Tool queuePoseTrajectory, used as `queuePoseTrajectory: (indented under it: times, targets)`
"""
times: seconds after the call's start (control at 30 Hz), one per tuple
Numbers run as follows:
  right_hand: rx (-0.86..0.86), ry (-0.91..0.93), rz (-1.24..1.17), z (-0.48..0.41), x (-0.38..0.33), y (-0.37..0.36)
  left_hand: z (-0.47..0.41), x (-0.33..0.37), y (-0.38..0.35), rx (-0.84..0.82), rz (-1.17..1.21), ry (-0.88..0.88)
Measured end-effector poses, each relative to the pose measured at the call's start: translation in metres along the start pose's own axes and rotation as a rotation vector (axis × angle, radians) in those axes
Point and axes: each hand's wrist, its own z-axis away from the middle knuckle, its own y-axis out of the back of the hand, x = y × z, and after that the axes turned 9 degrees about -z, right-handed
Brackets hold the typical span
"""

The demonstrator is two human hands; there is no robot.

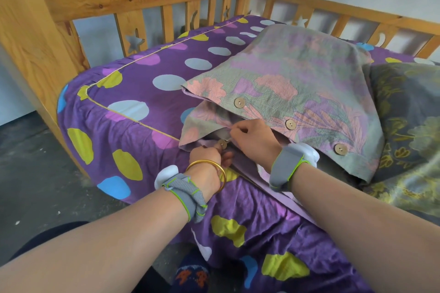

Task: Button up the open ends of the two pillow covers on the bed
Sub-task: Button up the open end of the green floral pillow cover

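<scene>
While the floral pillow cover (pixel 292 93) lies across the polka-dot bed sheet (pixel 133 126) with its open end toward the person, left hand (pixel 209 157) pinches the wooden button (pixel 222 144). Right hand (pixel 252 137), just above-right and touching, pinches the flap edge. Second pillow (pixel 409 112) lies right, untouched.

No readable text, label, brand, number or sign appears anywhere in this view.
</scene>
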Motion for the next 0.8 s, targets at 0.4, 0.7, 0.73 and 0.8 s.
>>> queuePoseTrajectory:
  times: [0.4, 0.7, 0.73, 0.8]
  targets:
    - [-0.018, -0.105, -0.162, -0.004, -0.001, 0.008, 0.009, 0.0, -0.002, -0.079, 0.159, -0.051]
    - [-0.06, 0.085, 0.058, 0.0, 0.006, 0.003, 0.015, 0.0, 0.0, -0.071, 0.171, -0.118]
    - [-0.037, 0.112, 0.118, 0.0, 0.007, 0.003, 0.014, 0.001, 0.0, -0.065, 0.148, -0.134]
    - [0.029, 0.157, 0.282, 0.001, 0.006, 0.002, 0.013, 0.001, 0.0, -0.034, 0.093, -0.164]
